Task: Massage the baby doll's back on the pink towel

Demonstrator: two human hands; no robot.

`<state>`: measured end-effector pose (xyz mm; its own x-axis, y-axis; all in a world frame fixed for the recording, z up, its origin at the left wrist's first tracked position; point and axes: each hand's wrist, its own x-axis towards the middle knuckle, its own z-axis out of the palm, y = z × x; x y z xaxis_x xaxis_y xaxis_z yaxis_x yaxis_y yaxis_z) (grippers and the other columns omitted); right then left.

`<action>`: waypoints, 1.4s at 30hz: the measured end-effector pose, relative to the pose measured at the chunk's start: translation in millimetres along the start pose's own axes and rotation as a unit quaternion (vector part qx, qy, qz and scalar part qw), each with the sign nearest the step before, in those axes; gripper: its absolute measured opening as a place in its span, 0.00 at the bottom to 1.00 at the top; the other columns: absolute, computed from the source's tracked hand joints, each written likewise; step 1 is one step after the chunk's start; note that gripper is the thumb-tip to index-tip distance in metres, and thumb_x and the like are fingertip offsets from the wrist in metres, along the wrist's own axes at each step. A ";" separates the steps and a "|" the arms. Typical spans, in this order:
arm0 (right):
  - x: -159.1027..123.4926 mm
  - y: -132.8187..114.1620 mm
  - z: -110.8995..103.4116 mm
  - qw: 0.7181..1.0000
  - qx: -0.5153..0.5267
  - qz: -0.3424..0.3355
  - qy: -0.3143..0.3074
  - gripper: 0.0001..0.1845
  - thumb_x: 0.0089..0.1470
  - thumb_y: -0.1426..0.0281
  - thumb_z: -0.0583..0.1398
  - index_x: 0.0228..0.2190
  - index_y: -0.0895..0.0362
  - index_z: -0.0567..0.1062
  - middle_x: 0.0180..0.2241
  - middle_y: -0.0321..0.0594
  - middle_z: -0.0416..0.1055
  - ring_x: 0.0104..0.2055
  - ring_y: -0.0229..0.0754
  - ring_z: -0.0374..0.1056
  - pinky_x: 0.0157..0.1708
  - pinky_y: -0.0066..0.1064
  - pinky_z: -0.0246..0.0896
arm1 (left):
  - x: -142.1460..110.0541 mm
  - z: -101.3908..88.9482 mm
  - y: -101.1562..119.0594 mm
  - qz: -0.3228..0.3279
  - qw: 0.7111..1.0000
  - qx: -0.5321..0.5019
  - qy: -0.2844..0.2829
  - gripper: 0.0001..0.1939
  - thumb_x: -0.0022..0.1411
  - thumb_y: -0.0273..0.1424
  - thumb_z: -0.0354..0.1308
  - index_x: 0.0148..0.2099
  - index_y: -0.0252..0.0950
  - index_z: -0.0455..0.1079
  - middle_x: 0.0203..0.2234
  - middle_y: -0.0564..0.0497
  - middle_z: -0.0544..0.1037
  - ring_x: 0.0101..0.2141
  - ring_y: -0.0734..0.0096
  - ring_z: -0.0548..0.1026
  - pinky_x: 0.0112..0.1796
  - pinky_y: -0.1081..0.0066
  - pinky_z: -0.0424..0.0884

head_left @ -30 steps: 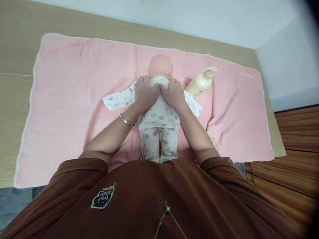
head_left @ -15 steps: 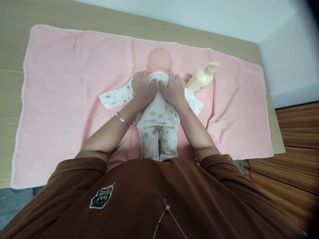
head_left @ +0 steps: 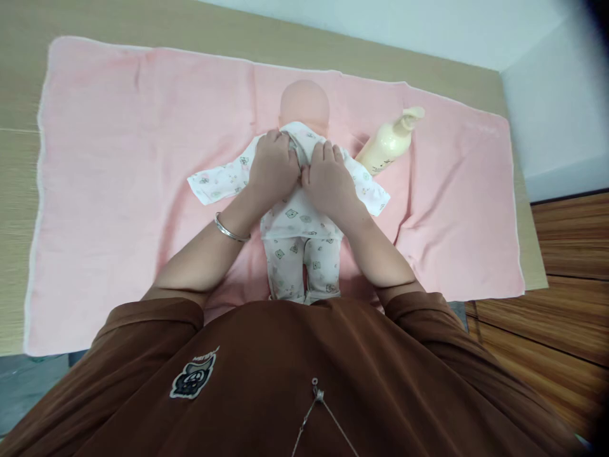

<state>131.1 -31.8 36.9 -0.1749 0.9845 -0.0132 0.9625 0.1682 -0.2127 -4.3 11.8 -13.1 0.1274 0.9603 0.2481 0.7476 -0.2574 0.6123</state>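
Note:
A baby doll lies on its back on a pink towel, head away from me, dressed in a white printed top and matching trousers. My left hand and my right hand rest side by side on the doll's chest. Both have their fingers curled, pinching the top's fabric near the collar, which is bunched up between them. A bangle sits on my left wrist.
A cream pump bottle lies on the towel just right of the doll's shoulder. The towel covers a light wooden table set against a white wall. Wooden floor shows at the right.
My hands were flat on the doll's chest; now their fingers have curled and gathered the top's fabric at the collar. The view has shifted slightly.

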 end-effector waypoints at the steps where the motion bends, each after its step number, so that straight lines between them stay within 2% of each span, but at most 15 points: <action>1: -1.7 -2.4 -1.9 1.000 0.001 -0.003 -0.006 0.32 0.71 0.72 0.50 0.67 0.80 0.53 0.70 0.67 0.51 0.74 0.66 0.46 0.73 0.53 0.45 | 4.6 2.5 -6.3 -0.003 1.000 -0.002 -0.005 0.13 0.79 0.36 0.45 0.48 0.40 0.71 0.49 0.41 0.75 0.59 0.48 0.70 0.64 0.49 0.65; 4: 5.5 2.7 -6.4 1.000 0.022 -0.016 -0.009 0.28 0.70 0.72 0.50 0.65 0.77 0.59 0.68 0.63 0.57 0.73 0.61 0.49 0.73 0.48 0.46 | 6.9 4.3 -10.0 -0.004 1.000 0.013 -0.009 0.14 0.78 0.35 0.45 0.55 0.41 0.69 0.54 0.41 0.75 0.63 0.49 0.68 0.66 0.47 0.62; 7: 24.1 20.6 -7.1 0.999 0.051 -0.020 -0.005 0.22 0.73 0.68 0.49 0.56 0.71 0.71 0.60 0.58 0.69 0.68 0.58 0.60 0.70 0.46 0.53 | -6.1 -2.7 5.7 0.014 0.998 0.050 -0.023 0.19 0.75 0.30 0.48 0.65 0.36 0.64 0.64 0.39 0.68 0.68 0.48 0.59 0.69 0.46 0.54; 9: 33.7 30.2 -4.7 0.999 0.046 -0.002 -0.008 0.25 0.75 0.64 0.46 0.55 0.71 0.72 0.58 0.59 0.70 0.67 0.58 0.61 0.70 0.48 0.53 | -15.5 -9.1 17.5 0.037 0.996 0.066 -0.046 0.22 0.73 0.29 0.49 0.67 0.32 0.62 0.66 0.38 0.65 0.69 0.48 0.58 0.70 0.48 0.54; 12: 32.8 29.9 -0.6 1.000 0.007 0.026 -0.004 0.29 0.76 0.62 0.45 0.61 0.74 0.66 0.64 0.63 0.63 0.70 0.60 0.57 0.71 0.51 0.48 | -19.6 -15.6 24.6 0.054 0.995 0.061 -0.054 0.19 0.73 0.27 0.50 0.63 0.33 0.65 0.65 0.41 0.68 0.68 0.52 0.61 0.69 0.53 0.57; 15: 15.5 13.4 -1.3 1.000 -0.028 0.007 0.007 0.30 0.74 0.65 0.48 0.65 0.77 0.59 0.67 0.66 0.58 0.71 0.63 0.53 0.71 0.52 0.48 | -10.5 -15.9 16.6 0.015 0.999 0.038 -0.034 0.10 0.75 0.29 0.49 0.52 0.39 0.71 0.56 0.44 0.75 0.61 0.53 0.69 0.64 0.52 0.65; 18: 0.1 -4.0 -5.8 0.999 -0.036 -0.014 -0.006 0.30 0.72 0.70 0.50 0.66 0.80 0.56 0.68 0.68 0.56 0.73 0.64 0.51 0.71 0.51 0.50 | 1.4 -11.9 3.7 -0.038 0.999 0.023 -0.022 0.13 0.78 0.37 0.46 0.45 0.42 0.72 0.49 0.44 0.78 0.56 0.51 0.73 0.57 0.50 0.69; 22: 5.6 0.0 -9.6 1.000 -0.015 -0.014 -0.012 0.26 0.73 0.70 0.49 0.63 0.76 0.62 0.67 0.64 0.60 0.73 0.62 0.52 0.72 0.54 0.49 | 0.7 -7.6 1.5 -0.042 0.998 0.034 -0.022 0.21 0.79 0.46 0.43 0.53 0.38 0.69 0.54 0.40 0.74 0.61 0.49 0.67 0.62 0.47 0.62; 25: 22.1 20.4 -8.8 1.000 0.006 -0.021 -0.023 0.25 0.74 0.65 0.47 0.57 0.72 0.70 0.63 0.62 0.65 0.71 0.61 0.55 0.71 0.53 0.51 | -13.0 -9.9 12.1 0.002 0.998 0.062 -0.031 0.22 0.77 0.42 0.46 0.61 0.31 0.66 0.59 0.35 0.70 0.64 0.45 0.63 0.65 0.46 0.58; 27: 29.9 31.1 -6.9 0.999 0.012 -0.010 -0.027 0.27 0.76 0.62 0.45 0.56 0.71 0.71 0.61 0.61 0.68 0.69 0.60 0.58 0.70 0.52 0.53 | -20.8 -12.2 17.9 0.038 0.997 0.059 -0.036 0.20 0.76 0.38 0.48 0.61 0.31 0.65 0.60 0.35 0.69 0.65 0.43 0.61 0.66 0.47 0.57; 31: 23.4 25.3 -4.5 1.000 -0.016 0.009 -0.015 0.29 0.75 0.63 0.46 0.63 0.75 0.64 0.66 0.65 0.61 0.71 0.62 0.54 0.71 0.56 0.48 | -14.8 -12.9 12.0 0.062 0.997 0.036 -0.021 0.11 0.74 0.34 0.48 0.48 0.39 0.71 0.52 0.40 0.74 0.58 0.45 0.68 0.62 0.47 0.64; 33: 11.3 11.2 -5.5 0.999 -0.039 -0.005 -0.011 0.30 0.74 0.66 0.49 0.65 0.78 0.59 0.68 0.67 0.57 0.72 0.64 0.52 0.71 0.54 0.48 | -2.3 -11.7 1.9 0.038 0.999 0.029 -0.020 0.09 0.73 0.33 0.49 0.41 0.41 0.70 0.46 0.41 0.76 0.53 0.48 0.71 0.58 0.49 0.67; 36: -3.4 -7.9 -7.8 0.998 -0.068 -0.011 -0.016 0.31 0.73 0.70 0.49 0.67 0.81 0.55 0.68 0.69 0.56 0.72 0.65 0.51 0.69 0.49 0.53 | 13.7 -10.3 -10.6 -0.022 0.999 0.014 -0.040 0.13 0.75 0.34 0.49 0.34 0.42 0.66 0.40 0.43 0.76 0.49 0.51 0.72 0.56 0.49 0.67; 38: -4.7 -11.2 -8.0 0.998 -0.063 -0.007 -0.012 0.30 0.73 0.70 0.48 0.66 0.80 0.57 0.68 0.68 0.56 0.73 0.64 0.51 0.69 0.48 0.53 | 15.1 -10.3 -11.6 -0.037 0.998 0.005 -0.057 0.13 0.76 0.36 0.48 0.36 0.42 0.67 0.41 0.44 0.76 0.50 0.52 0.71 0.57 0.48 0.64; 42: 11.3 8.2 -5.2 0.999 0.005 -0.030 0.018 0.24 0.74 0.68 0.47 0.61 0.72 0.66 0.65 0.61 0.63 0.70 0.55 0.56 0.71 0.44 0.49 | -3.0 -13.9 4.8 -0.007 0.999 0.028 -0.044 0.15 0.75 0.39 0.47 0.53 0.37 0.69 0.53 0.38 0.72 0.58 0.45 0.65 0.63 0.45 0.57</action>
<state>138.1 -19.0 40.1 -0.2238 0.9740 0.0344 0.9484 0.2258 -0.2225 -10.1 6.3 -0.5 0.1706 0.9702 0.1718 0.7853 -0.2392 0.5710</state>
